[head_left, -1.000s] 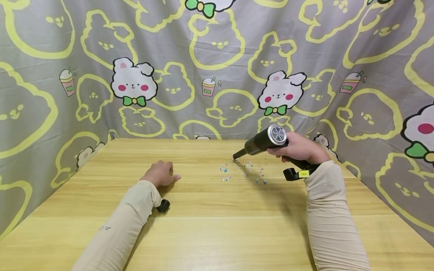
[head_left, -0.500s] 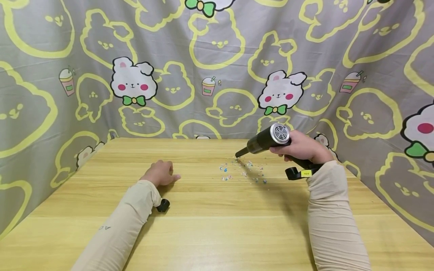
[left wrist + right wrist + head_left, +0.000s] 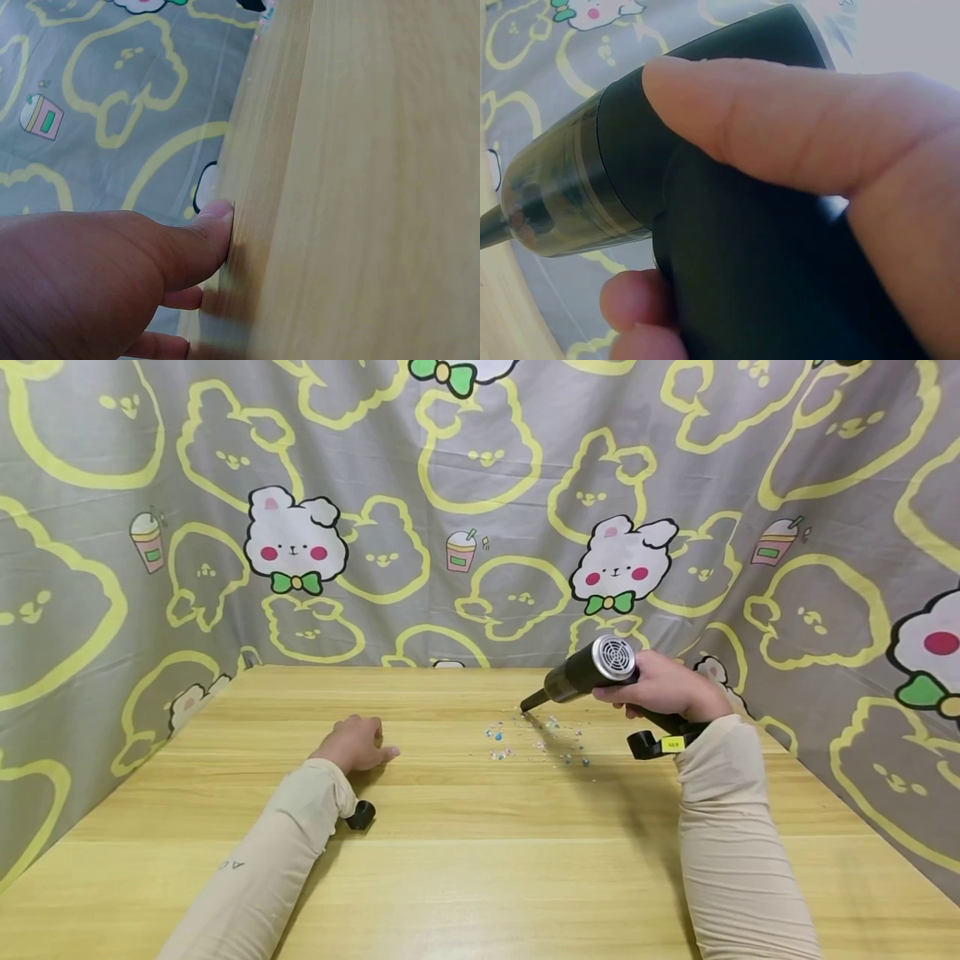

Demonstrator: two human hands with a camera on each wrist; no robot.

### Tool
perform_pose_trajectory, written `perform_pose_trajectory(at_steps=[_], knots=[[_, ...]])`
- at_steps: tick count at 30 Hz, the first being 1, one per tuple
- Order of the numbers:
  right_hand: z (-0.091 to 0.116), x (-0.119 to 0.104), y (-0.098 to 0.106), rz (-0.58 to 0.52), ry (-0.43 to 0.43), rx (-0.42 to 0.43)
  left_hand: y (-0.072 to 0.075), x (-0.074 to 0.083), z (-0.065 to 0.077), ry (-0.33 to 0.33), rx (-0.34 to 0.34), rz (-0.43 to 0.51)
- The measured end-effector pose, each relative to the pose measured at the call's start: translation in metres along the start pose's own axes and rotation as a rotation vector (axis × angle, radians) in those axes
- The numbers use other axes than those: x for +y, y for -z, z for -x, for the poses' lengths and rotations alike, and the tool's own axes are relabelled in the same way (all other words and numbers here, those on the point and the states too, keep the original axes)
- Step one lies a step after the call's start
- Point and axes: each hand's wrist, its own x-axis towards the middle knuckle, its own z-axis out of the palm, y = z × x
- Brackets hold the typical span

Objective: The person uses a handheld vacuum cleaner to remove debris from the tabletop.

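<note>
My right hand [image 3: 663, 685] grips a black handheld vacuum [image 3: 581, 675] by its handle, thumb laid along the body in the right wrist view. Its silver vented end faces back toward me. The narrow nozzle [image 3: 534, 700] slants down to the left, its tip at the far side of some scattered blue, pink and white crumbs [image 3: 540, 745]. Through the vacuum's clear chamber [image 3: 547, 199] some dark shapes show. My left hand [image 3: 356, 745] rests on the table left of the crumbs, holding nothing, fingers loosely bent and thumb pointing right; in the left wrist view its fingertips touch the wood.
The pale wooden table [image 3: 480, 877] reaches back to a grey curtain [image 3: 390, 468] with cartoon bunnies, which also hangs along both sides. Black camera mounts sit at both wrists, the right mount [image 3: 656, 745] carrying a yellow label.
The vacuum shifts slightly right, then part of the way back, its nozzle tip ending a little right of where it was. The left hand stays in place.
</note>
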Motion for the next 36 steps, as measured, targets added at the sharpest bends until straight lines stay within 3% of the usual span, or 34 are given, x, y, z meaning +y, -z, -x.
perform_pose_trajectory(at_steps=[36], knots=[[-0.012, -0.005, -0.013, 0.033, 0.038, 0.002, 0.003, 0.001, 0.0, 0.018, -0.021, 0.005]])
